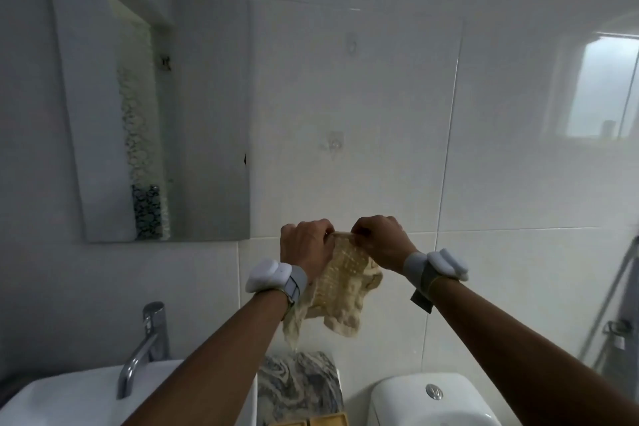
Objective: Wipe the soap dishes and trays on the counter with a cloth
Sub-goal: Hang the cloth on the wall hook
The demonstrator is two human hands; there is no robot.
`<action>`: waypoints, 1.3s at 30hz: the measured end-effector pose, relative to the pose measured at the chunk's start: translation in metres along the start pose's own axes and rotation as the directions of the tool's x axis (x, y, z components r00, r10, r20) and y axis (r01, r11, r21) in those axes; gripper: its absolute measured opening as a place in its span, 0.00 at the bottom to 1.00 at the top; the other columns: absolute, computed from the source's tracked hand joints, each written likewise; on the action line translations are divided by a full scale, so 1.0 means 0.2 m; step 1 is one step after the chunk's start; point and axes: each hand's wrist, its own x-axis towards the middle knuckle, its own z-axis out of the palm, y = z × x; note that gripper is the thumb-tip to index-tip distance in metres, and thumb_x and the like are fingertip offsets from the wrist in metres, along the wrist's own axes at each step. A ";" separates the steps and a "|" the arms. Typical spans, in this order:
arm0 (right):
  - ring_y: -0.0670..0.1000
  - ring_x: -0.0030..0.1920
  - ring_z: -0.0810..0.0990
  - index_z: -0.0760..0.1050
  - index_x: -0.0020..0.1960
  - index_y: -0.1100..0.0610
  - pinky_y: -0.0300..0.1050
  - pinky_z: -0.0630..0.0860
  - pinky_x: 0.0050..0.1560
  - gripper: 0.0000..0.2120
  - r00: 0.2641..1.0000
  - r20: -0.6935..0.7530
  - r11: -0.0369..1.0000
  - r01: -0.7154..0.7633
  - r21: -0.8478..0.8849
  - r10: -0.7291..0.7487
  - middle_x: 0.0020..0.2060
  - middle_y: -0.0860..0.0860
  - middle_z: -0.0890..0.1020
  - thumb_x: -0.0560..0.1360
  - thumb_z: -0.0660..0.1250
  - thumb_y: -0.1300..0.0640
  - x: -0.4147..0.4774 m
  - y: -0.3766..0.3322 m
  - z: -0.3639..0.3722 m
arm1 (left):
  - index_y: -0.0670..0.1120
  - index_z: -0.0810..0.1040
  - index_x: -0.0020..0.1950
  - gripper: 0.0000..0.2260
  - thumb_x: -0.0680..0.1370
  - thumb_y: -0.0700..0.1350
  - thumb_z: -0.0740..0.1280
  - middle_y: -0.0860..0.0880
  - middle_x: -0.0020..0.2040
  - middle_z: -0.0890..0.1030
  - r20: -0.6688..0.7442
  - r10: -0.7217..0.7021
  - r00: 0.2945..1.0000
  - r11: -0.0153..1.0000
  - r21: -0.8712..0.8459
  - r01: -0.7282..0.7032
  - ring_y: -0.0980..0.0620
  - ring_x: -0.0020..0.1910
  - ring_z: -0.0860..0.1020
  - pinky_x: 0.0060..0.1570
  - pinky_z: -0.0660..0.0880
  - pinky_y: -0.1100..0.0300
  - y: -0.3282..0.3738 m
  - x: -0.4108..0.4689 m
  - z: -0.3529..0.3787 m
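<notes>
A cream, knobbly cloth (340, 287) hangs in the air in front of the white tiled wall. My left hand (304, 245) and my right hand (380, 242) both pinch its top edge, close together, at about chest height. The cloth's lower part droops down between my wrists. Far below, at the bottom edge of the view, the tops of two yellowish wooden soap dishes (311, 421) show on a marbled grey counter slab (297, 387). Most of the dishes lies out of view.
A white basin (69, 401) with a chrome tap (145, 346) sits at the lower left. A white toilet cistern (425, 401) with a round flush button stands at the lower right. A mirror (155, 107) hangs on the left wall, and a glass shower screen stands at the right.
</notes>
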 end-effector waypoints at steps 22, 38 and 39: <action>0.54 0.45 0.81 0.78 0.49 0.46 0.46 0.76 0.44 0.06 0.968 -0.246 0.998 0.051 -0.038 -0.059 0.44 0.49 0.84 0.77 0.63 0.52 0.87 0.23 -0.11 | 0.52 0.83 0.50 0.09 0.78 0.53 0.65 0.51 0.46 0.85 -0.141 0.022 0.990 0.997 0.077 -0.011 0.47 0.50 0.81 0.57 0.67 0.53 -0.03 0.90 0.14; 0.57 0.48 0.81 0.79 0.52 0.49 0.50 0.78 0.48 0.09 0.928 -0.358 0.990 0.064 -0.123 -0.104 0.48 0.53 0.83 0.77 0.62 0.51 1.34 0.27 -0.18 | 0.51 0.83 0.53 0.10 0.78 0.52 0.64 0.49 0.52 0.84 -0.210 0.003 0.978 0.996 0.089 0.016 0.45 0.55 0.79 0.61 0.67 0.53 -0.06 1.34 0.17; 0.57 0.48 0.81 0.79 0.52 0.49 0.50 0.78 0.48 0.09 0.927 -0.362 0.991 0.062 -0.122 -0.102 0.48 0.53 0.83 0.77 0.62 0.51 1.36 0.27 -0.18 | 0.51 0.83 0.53 0.10 0.78 0.52 0.64 0.49 0.52 0.84 -0.210 0.004 0.978 0.995 0.094 0.016 0.45 0.56 0.79 0.61 0.66 0.52 -0.06 1.36 0.18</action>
